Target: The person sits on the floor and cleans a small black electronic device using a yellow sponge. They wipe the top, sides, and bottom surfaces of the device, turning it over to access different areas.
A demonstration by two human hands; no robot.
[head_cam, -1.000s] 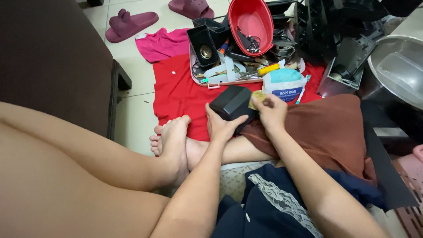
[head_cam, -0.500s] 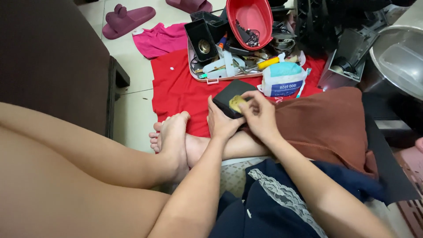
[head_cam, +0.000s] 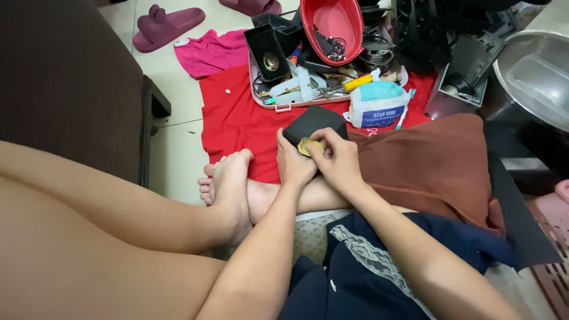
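My left hand (head_cam: 294, 163) grips a small black box-shaped part (head_cam: 315, 121) from its near left side, just above my crossed feet (head_cam: 228, 186). My right hand (head_cam: 339, 160) presses its fingertips on a small round brass-coloured piece (head_cam: 309, 146) at the box's near face. Both hands meet at that piece, over the edge of a red cloth (head_cam: 231, 115) spread on the tiled floor. Whether the round piece is fixed to the box I cannot tell.
A tray (head_cam: 278, 105) of tools and parts, with a yellow-handled screwdriver (head_cam: 357, 82), a black speaker box (head_cam: 265, 52) and a red bowl (head_cam: 332, 24), lies beyond the hands. A white and teal packet (head_cam: 377, 104), brown cushion (head_cam: 435, 163), steel basin (head_cam: 533, 74), pink slippers (head_cam: 168, 24) and dark sofa side (head_cam: 65, 89) surround me.
The black box has been turned and lowered toward my feet. My right hand slid from its far right side to the near face, onto the brass-coloured piece.
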